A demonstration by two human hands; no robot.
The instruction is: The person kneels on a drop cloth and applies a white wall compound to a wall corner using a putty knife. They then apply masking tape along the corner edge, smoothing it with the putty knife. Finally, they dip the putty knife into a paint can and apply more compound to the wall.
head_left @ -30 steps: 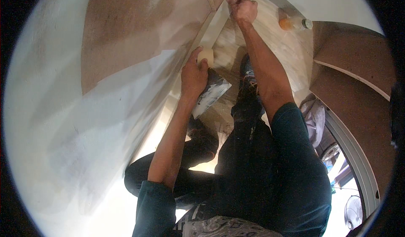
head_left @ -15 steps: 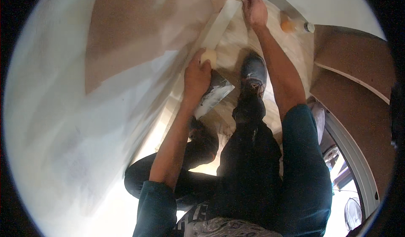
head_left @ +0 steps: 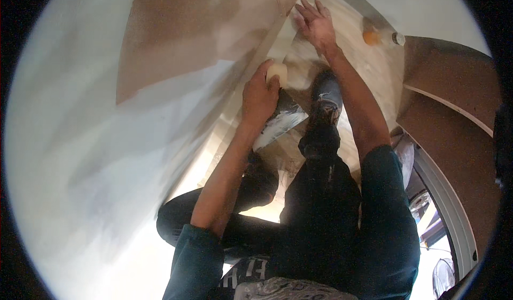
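My left hand is closed around a beige tape roll and appears to grip a wide metal scraper beneath it, its blade smeared with white. A pale strip runs along the foot of the left wall toward the far corner. Near that corner, my right hand has its fingers spread over the strip and holds nothing; whether the fingertips touch it is unclear.
The pale, brown-patched wall rises at left. A bottle of orange liquid stands at back right, beside brown shelves. My dark shoe rests on the pale floor. A metal track lies at lower right.
My right hand's fingers, bunched at the strip's far end earlier, are now spread out. My left hand keeps its hold. The whole view has shifted slightly.
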